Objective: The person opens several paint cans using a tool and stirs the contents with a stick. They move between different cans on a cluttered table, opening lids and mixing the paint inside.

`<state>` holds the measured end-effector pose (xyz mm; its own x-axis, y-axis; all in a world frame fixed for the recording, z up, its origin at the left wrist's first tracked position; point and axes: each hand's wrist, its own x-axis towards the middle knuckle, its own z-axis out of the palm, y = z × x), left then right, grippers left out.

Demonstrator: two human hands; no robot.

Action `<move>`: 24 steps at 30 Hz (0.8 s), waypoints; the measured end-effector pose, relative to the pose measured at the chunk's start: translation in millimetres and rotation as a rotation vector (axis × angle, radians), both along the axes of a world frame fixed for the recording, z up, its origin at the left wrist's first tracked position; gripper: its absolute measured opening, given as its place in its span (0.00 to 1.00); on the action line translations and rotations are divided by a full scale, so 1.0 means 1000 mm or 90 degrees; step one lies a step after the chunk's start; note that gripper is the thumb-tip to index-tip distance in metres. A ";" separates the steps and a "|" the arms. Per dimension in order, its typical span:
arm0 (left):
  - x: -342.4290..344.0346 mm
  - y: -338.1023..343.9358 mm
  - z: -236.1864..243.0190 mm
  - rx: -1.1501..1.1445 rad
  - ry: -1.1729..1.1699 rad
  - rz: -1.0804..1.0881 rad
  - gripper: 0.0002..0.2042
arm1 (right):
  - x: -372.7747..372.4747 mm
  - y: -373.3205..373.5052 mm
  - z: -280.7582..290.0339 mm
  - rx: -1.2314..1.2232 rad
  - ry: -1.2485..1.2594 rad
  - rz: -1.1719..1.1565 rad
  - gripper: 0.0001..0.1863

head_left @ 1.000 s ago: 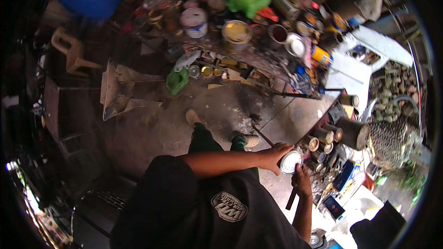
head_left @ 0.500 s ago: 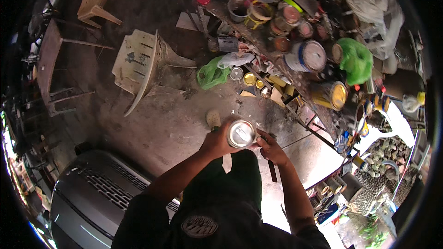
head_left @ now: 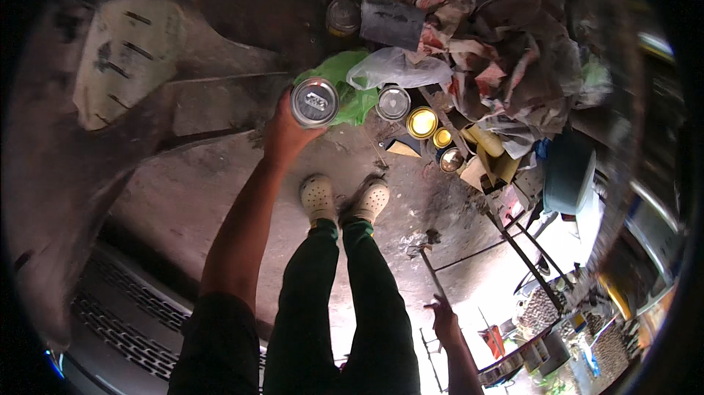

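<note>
Stained grey floor (head_left: 213, 184); round tins (head_left: 422, 124) along its far edge, beside green bag (head_left: 355, 105). Left hand (head_left: 284, 135): fingers curled around metal can (head_left: 315, 103), held above floor, partly masking bag. Right hand (head_left: 444, 323): over floor's bright right edge, at end of stick (head_left: 433, 274); finger grip cannot be told.

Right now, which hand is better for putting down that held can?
Probably the left hand: it holds the can alone. The right hand is well apart, at the picture's lower right.
</note>
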<state>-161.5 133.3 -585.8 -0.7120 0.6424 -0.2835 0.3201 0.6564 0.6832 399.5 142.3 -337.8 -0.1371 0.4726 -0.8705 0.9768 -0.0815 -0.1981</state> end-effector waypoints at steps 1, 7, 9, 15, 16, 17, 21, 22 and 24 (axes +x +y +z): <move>0.002 0.006 -0.030 0.029 0.013 -0.016 0.53 | 0.010 -0.006 -0.010 -0.006 0.000 -0.007 0.15; 0.035 0.067 -0.138 0.154 -0.048 -0.030 0.48 | 0.045 -0.008 -0.036 -0.074 -0.080 -0.095 0.14; 0.041 0.091 -0.152 0.162 -0.089 0.000 0.46 | 0.064 -0.008 -0.048 -0.058 -0.066 -0.066 0.13; 0.045 0.074 -0.168 0.062 -0.235 0.043 0.54 | 0.024 0.006 -0.053 -0.092 -0.021 -0.270 0.23; 0.059 0.065 -0.154 0.052 -0.270 0.038 0.52 | 0.020 0.006 -0.043 -0.091 -0.035 -0.240 0.23; 0.071 0.051 -0.138 0.042 -0.296 0.034 0.50 | 0.017 0.004 -0.035 -0.100 -0.037 -0.219 0.23; 0.110 -0.062 -0.053 -0.104 -0.172 -0.154 0.45 | 0.005 -0.008 0.024 -0.087 -0.002 -0.110 0.18; 0.115 -0.098 -0.030 -0.184 -0.204 -0.181 0.45 | 0.009 -0.015 0.042 -0.071 0.014 -0.082 0.16; 0.129 -0.164 0.037 -0.297 -0.287 -0.220 0.49 | 0.065 -0.039 0.062 0.145 0.171 0.316 0.11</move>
